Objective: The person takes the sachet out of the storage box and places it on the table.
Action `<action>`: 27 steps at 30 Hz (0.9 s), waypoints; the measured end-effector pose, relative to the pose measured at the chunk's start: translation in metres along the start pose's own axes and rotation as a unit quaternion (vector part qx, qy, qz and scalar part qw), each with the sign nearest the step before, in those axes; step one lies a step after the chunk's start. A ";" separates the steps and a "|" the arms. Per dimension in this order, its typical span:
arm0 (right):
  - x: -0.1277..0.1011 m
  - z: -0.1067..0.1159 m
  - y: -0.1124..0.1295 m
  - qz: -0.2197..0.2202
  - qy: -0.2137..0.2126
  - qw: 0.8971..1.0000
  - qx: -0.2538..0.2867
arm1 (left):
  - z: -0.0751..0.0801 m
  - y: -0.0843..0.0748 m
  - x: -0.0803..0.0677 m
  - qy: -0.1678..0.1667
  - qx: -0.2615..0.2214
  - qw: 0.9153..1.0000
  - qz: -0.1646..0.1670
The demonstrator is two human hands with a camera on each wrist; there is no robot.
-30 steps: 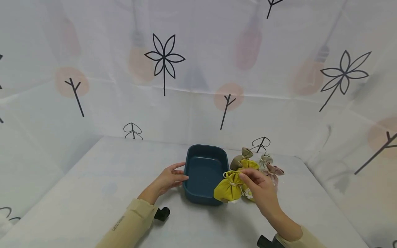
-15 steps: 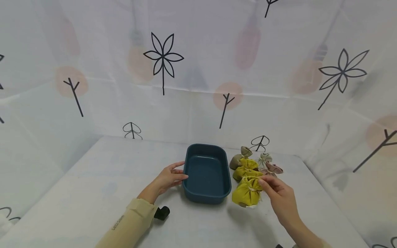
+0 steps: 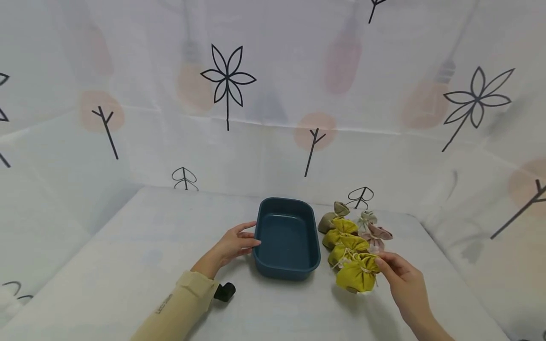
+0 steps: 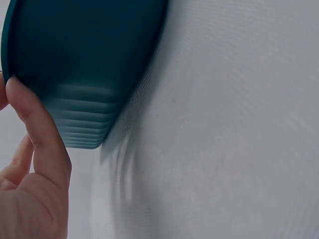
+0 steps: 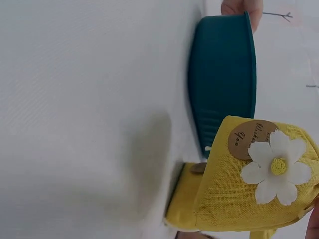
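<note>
A dark teal rectangular basin (image 3: pixel 286 272) stands on the white table. My left hand (image 3: pixel 230 246) pinches its left rim; the left wrist view shows a fingertip right at the rim edge. To the right of the basin, my right hand (image 3: pixel 403 279) pinches the gathered neck of a yellow drawstring pouch (image 3: pixel 357 274). That pouch carries a white cloth flower (image 5: pixel 276 167) and a round brown tag (image 5: pixel 244 142), and its shadow falls on the table below. Just behind it stand two more yellow pouches (image 3: pixel 341 229), partly overlapped in the head view. The basin's visible inside floor is bare.
A brown pouch (image 3: pixel 328 220), a pale green pouch (image 3: pixel 367 219) and a pink pouch (image 3: pixel 376 234) stand at the back right. A black device (image 3: pixel 224 291) sits by the left wrist. A white printed cloth (image 3: pixel 273 118) hangs behind the table.
My right hand has carried the yellow pouch right and slightly nearer, from the basin's front right corner to in front of the other yellow pouches. The left hand and basin stay about where they were.
</note>
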State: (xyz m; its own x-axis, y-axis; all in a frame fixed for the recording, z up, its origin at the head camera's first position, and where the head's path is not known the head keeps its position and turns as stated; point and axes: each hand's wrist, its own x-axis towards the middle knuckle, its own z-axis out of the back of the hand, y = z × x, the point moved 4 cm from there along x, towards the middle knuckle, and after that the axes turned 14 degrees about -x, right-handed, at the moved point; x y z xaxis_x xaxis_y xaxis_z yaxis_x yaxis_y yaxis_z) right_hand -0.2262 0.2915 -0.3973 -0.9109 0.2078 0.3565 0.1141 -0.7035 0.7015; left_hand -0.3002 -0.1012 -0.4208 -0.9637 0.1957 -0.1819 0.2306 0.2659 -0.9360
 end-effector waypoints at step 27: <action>0.035 0.010 -0.084 -0.082 -0.029 0.996 -0.005 | -0.001 0.002 0.000 0.002 0.002 1.000 -0.003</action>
State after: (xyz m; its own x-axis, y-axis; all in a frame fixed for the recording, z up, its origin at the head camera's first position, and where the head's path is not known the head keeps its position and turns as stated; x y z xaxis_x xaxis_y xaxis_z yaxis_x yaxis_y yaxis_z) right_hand -0.2633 0.3643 -0.4374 -0.8925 0.3591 0.2729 -0.0384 -0.6632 0.7474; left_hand -0.3000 -0.0996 -0.4222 -0.9642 0.1987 -0.1754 0.2249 0.2629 -0.9382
